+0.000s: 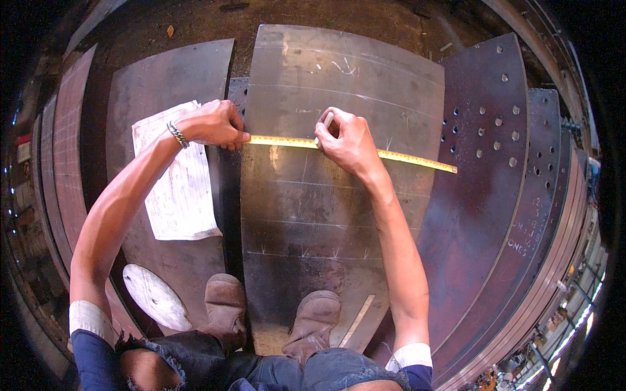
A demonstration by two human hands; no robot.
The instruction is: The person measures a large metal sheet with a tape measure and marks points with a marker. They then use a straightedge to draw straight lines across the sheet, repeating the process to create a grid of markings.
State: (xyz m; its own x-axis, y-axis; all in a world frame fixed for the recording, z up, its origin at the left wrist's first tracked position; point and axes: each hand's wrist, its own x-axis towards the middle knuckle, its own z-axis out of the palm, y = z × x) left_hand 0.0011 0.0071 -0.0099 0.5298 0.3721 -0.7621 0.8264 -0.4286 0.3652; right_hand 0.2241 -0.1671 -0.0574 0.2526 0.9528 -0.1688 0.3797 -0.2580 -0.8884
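Observation:
A yellow tape measure lies across a grey steel plate marked with chalk lines, its free end reaching past the plate's right edge. At the left edge, my left hand is closed, pinching the tape; whether the case sits inside it I cannot tell. My right hand is closed around a white chalk stick, its fingertips down on the tape near mid-plate. Under my left wrist, a creased paper sheet with faint drawing lines rests on the neighbouring plate.
To the right, dark plates with drilled holes overlap one another. A white oval disc lies at lower left. My brown boots stand on the plates, beside a thin pale strip. Brown ground shows beyond.

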